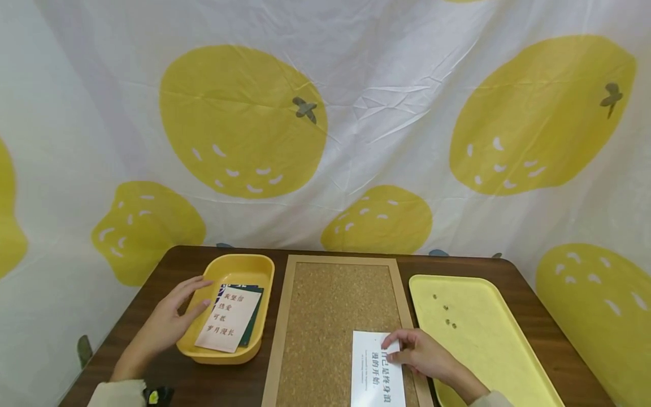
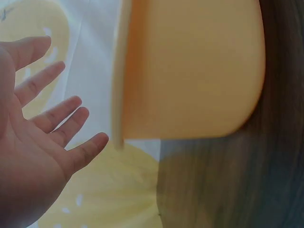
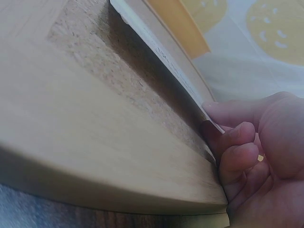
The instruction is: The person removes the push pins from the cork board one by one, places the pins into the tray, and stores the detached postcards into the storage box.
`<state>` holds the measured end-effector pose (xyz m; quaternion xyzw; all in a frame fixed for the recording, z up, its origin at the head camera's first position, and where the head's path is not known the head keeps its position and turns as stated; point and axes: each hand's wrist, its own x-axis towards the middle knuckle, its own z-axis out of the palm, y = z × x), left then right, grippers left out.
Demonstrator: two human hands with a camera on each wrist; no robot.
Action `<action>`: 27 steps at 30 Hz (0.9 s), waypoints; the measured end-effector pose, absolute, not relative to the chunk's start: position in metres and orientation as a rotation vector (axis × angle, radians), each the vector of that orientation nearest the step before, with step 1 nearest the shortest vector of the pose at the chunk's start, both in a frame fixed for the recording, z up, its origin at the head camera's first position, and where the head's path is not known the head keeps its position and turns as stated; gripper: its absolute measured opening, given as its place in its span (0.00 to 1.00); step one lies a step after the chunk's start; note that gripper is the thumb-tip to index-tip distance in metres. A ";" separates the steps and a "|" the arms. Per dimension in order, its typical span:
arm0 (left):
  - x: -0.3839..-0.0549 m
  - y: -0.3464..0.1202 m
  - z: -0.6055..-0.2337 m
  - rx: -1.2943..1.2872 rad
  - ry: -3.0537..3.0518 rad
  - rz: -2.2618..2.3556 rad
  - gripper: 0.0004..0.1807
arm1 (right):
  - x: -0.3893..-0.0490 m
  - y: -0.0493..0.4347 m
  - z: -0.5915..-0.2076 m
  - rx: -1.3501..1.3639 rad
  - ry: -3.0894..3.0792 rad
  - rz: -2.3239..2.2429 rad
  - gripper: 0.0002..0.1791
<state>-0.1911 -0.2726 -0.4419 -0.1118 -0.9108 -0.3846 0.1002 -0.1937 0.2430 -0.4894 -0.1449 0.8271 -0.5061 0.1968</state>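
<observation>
My right hand [image 1: 424,356] pinches the right side of a white card [image 1: 367,373] printed with dark characters, thumb on one face and fingers behind in the right wrist view. The card lies over the lower right of a wood-framed corkboard [image 1: 335,299], its edge lifted off the cork [image 3: 137,90]. My left hand [image 1: 165,325] hovers at the left rim of a yellow plastic basket [image 1: 259,271], fingers spread and holding nothing. In the basket, a pale pink card [image 1: 231,319] with reddish characters overlaps dark green and blue cards.
A pale yellow tray [image 1: 493,339] stands right of the corkboard, with several small metallic pieces [image 1: 446,308] near its upper left. Everything rests on a dark wooden table [image 1: 551,333]. Behind it hangs a white cloth [image 1: 386,147] with a lemon print.
</observation>
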 end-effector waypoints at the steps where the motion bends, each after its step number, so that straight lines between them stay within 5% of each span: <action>1: -0.192 -0.275 -0.442 -0.305 -2.699 -1.150 0.24 | -0.194 0.243 -0.489 -0.406 2.317 -1.417 0.09; 27: -0.203 -0.302 -0.470 0.011 -2.891 -1.429 0.35 | -0.194 0.244 -0.492 -0.398 2.317 -1.418 0.09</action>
